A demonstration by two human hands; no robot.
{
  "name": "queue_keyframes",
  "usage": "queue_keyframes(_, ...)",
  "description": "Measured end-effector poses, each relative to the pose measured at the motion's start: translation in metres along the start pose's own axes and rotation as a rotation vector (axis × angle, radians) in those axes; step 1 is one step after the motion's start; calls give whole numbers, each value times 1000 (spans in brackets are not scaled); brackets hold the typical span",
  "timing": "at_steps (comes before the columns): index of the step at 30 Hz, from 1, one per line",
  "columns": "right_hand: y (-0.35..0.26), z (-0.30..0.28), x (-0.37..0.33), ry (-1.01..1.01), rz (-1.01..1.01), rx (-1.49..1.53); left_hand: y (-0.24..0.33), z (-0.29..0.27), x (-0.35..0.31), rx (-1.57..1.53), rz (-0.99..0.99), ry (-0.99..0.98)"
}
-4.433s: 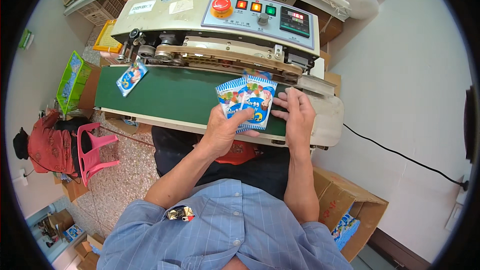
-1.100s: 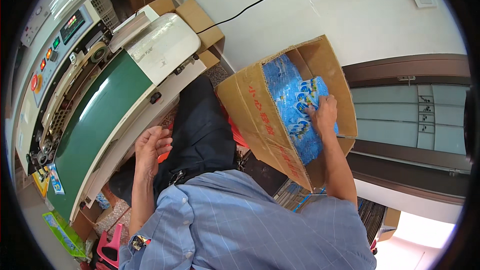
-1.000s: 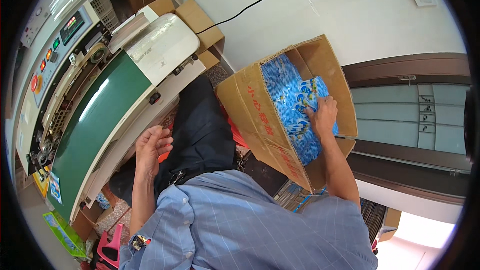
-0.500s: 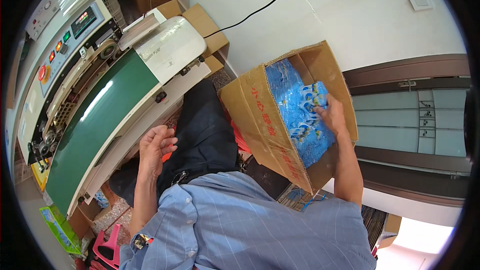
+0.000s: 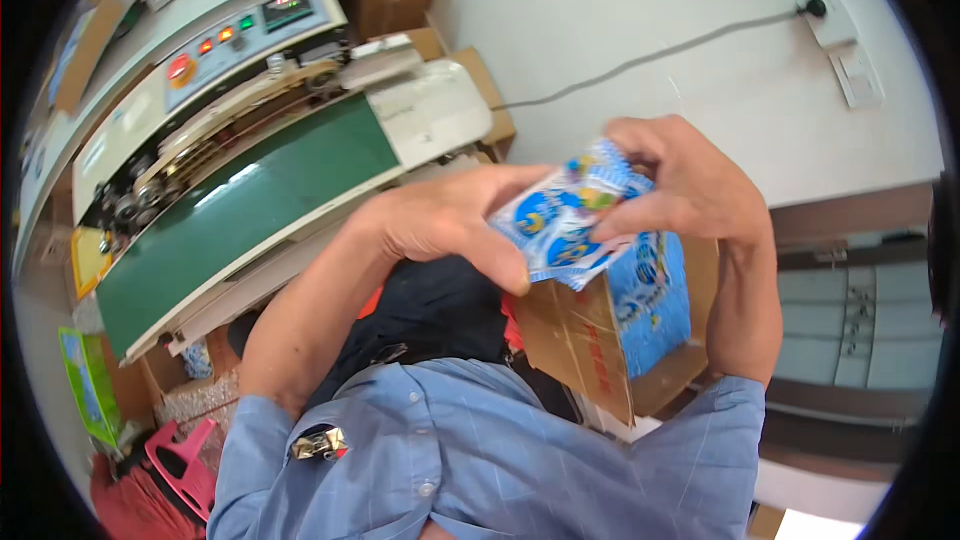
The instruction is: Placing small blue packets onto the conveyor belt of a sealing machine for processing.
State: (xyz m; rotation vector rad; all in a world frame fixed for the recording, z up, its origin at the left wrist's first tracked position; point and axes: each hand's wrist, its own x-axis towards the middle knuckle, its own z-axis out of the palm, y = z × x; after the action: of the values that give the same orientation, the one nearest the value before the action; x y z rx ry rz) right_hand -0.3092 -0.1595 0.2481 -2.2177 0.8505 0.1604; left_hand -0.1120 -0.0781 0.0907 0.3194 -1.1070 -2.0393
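left hand [image 5: 440, 215], right hand [image 5: 695, 180] on packets [image 5: 555, 223]

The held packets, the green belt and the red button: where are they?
Held packets [image 5: 560, 225], head view: printed front of one packet.
Green belt [image 5: 255, 205], head view: middle of its upper surface.
Red button [image 5: 180, 69], head view: its round cap.
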Motion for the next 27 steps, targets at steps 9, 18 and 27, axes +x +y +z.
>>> queue_keyframes(9, -28, 87, 168, -73, -246, 409, -22, -6, -129, -144, 341, 897)
queue_keyframes(18, -39, 204, 202, -49, -375, 750, -33, -18, -186, -162, 586, 1184)
queue_keyframes(27, -15, 244, 200, 70, -336, 1057, -52, -28, -186, -235, 719, 1264)
